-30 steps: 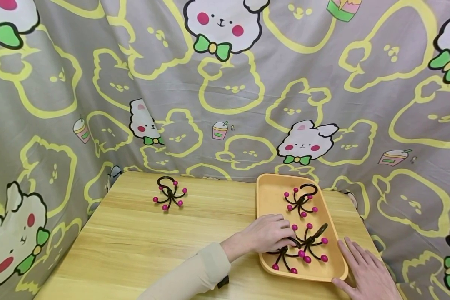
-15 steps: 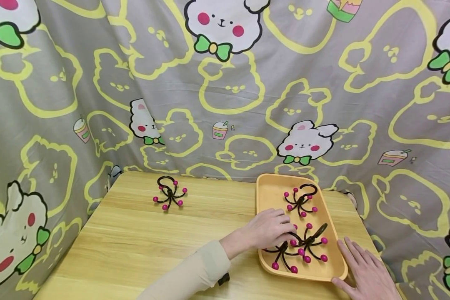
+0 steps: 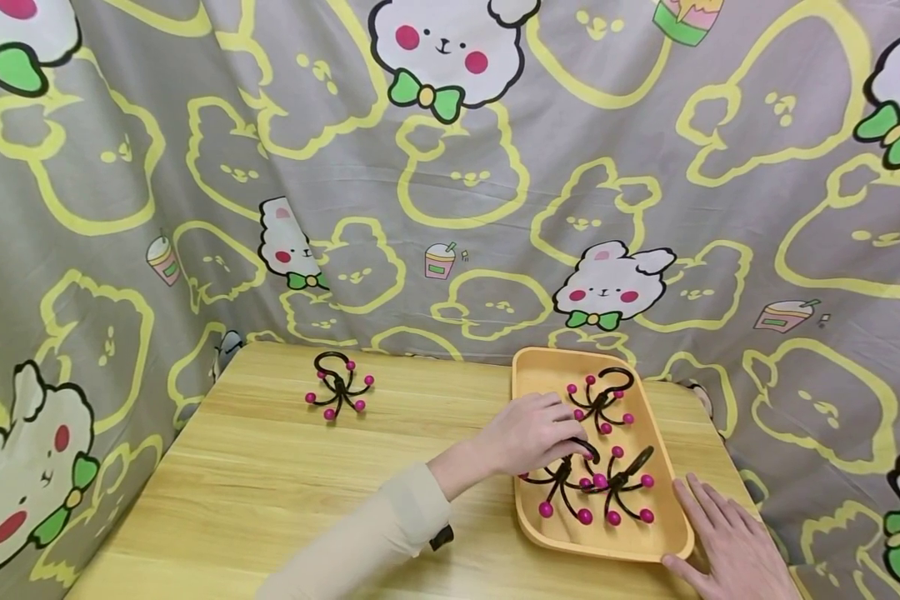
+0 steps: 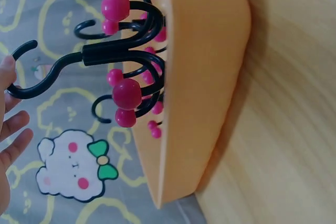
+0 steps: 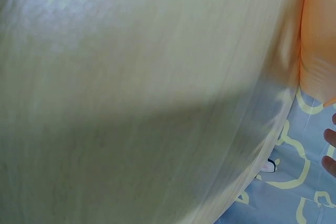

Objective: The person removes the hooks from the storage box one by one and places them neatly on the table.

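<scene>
Holding by the curl, just inside the tray (image 3: pixel 540 379)

Behind everything, a patterned grey curtain (image 3: pixel 450 167). Below, a wooden tabletop (image 3: pixel 270 475), with the tray towards its right side, longer from near to far than across.

Along the tray's right wall, the right hand (image 3: pixel 735 537), fingers straight, thumb at the near corner, no hold on any hook. Over the left part, the left hand (image 3: pixel 540 433), pinching the held hook (image 3: pixel 564 472) by its curl and so the nearer of the two.

Key relation, as judged: down and nearward from the left hand's fingertips, long axis roughly upright, curl on top, arms hanging below the rim. On the tray's floor or clear of it: cannot tell.

Just right, the near hook (image 3: pixel 618 482), arms overlapping in view; touching or apart, cannot tell. At the tray's far end, the far hook (image 3: pixel 602 402). Well left on the tabletop, the lone hook (image 3: pixel 339 389). Smallest, pink balls (image 3: pixel 546 509) at the arm tips
</scene>
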A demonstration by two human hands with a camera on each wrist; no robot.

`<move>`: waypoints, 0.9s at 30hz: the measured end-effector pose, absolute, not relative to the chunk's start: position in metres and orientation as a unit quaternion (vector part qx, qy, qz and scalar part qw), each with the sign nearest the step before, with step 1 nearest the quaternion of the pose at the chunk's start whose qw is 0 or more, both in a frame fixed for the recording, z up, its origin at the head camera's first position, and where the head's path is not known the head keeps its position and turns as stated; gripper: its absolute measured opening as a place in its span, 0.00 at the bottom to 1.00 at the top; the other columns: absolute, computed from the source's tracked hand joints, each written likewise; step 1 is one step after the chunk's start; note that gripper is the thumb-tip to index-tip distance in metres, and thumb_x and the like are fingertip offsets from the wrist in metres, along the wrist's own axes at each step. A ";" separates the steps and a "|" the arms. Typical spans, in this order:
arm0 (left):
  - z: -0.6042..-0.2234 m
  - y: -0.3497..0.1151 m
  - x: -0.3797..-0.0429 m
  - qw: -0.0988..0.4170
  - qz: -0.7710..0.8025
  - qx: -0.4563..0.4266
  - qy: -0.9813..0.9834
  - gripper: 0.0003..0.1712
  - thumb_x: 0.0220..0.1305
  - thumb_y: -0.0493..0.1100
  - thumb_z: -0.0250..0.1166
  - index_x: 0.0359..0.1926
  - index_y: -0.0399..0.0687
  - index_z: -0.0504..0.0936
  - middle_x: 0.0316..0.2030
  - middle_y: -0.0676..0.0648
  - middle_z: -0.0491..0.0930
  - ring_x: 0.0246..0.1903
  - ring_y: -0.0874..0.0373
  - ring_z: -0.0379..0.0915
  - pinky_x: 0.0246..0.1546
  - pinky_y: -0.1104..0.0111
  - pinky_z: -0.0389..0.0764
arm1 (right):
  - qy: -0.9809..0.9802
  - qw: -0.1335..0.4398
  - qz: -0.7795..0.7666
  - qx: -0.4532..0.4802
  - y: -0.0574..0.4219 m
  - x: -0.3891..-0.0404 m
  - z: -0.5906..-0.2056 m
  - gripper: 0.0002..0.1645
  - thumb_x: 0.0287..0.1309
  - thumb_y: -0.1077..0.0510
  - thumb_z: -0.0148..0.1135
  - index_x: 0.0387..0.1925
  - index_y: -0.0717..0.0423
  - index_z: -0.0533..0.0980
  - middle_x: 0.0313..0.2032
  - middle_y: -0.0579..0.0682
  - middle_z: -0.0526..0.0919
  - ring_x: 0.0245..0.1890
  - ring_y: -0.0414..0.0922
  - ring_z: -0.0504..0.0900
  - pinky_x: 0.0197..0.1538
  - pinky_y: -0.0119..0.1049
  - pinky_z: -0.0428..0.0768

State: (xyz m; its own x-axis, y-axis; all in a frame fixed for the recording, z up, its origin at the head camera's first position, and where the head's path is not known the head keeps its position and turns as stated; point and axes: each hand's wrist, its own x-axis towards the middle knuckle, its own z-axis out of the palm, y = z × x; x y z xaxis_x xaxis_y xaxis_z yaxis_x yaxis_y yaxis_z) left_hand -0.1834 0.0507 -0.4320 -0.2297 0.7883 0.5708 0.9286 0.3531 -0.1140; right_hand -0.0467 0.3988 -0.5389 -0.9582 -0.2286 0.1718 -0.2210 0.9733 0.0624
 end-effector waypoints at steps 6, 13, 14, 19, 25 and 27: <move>-0.420 0.040 -0.187 0.295 -0.135 -0.548 -0.771 0.07 0.71 0.54 0.70 0.42 0.60 0.89 0.38 0.60 0.87 0.40 0.65 0.79 0.43 0.75 0.80 | -0.987 0.106 -0.019 0.122 0.399 -0.047 -0.540 0.65 0.50 0.20 0.68 0.79 0.51 0.63 0.70 0.60 0.76 0.67 0.60 0.75 0.65 0.55 0.68; -0.405 0.022 -0.192 0.304 -0.138 -0.540 -0.772 0.06 0.71 0.53 0.71 0.41 0.60 0.89 0.35 0.59 0.85 0.37 0.64 0.77 0.43 0.75 0.78 | -0.986 0.107 -0.024 0.122 0.400 -0.047 -0.541 0.64 0.50 0.19 0.67 0.78 0.52 0.65 0.70 0.60 0.77 0.67 0.60 0.75 0.65 0.55 0.69; -0.402 0.019 -0.193 0.304 -0.136 -0.540 -0.773 0.06 0.71 0.52 0.70 0.41 0.59 0.89 0.35 0.59 0.85 0.37 0.64 0.77 0.43 0.74 0.78 | -0.986 0.109 -0.023 0.124 0.401 -0.048 -0.541 0.65 0.50 0.19 0.68 0.78 0.52 0.65 0.70 0.60 0.77 0.67 0.60 0.75 0.65 0.55 0.69; -0.395 0.003 -0.199 0.308 -0.128 -0.528 -0.781 0.06 0.71 0.52 0.71 0.42 0.58 0.89 0.35 0.59 0.84 0.37 0.63 0.76 0.44 0.74 0.79 | -0.986 0.108 -0.014 0.125 0.401 -0.049 -0.542 0.65 0.51 0.20 0.68 0.80 0.51 0.63 0.71 0.60 0.76 0.67 0.60 0.75 0.66 0.54 0.67; -0.395 -0.016 -0.207 0.317 -0.137 -0.510 -0.787 0.05 0.68 0.51 0.74 0.41 0.58 0.88 0.34 0.59 0.83 0.37 0.62 0.76 0.41 0.73 0.78 | -0.987 0.102 -0.014 0.121 0.401 -0.047 -0.542 0.66 0.51 0.20 0.68 0.82 0.49 0.59 0.71 0.61 0.76 0.67 0.61 0.76 0.66 0.55 0.68; -0.396 -0.022 -0.210 0.318 -0.140 -0.505 -0.790 0.05 0.68 0.51 0.74 0.40 0.58 0.88 0.34 0.58 0.83 0.38 0.62 0.77 0.41 0.73 0.79 | -0.987 0.104 -0.014 0.121 0.401 -0.047 -0.543 0.67 0.51 0.20 0.68 0.82 0.49 0.59 0.71 0.60 0.76 0.67 0.61 0.76 0.66 0.55 0.68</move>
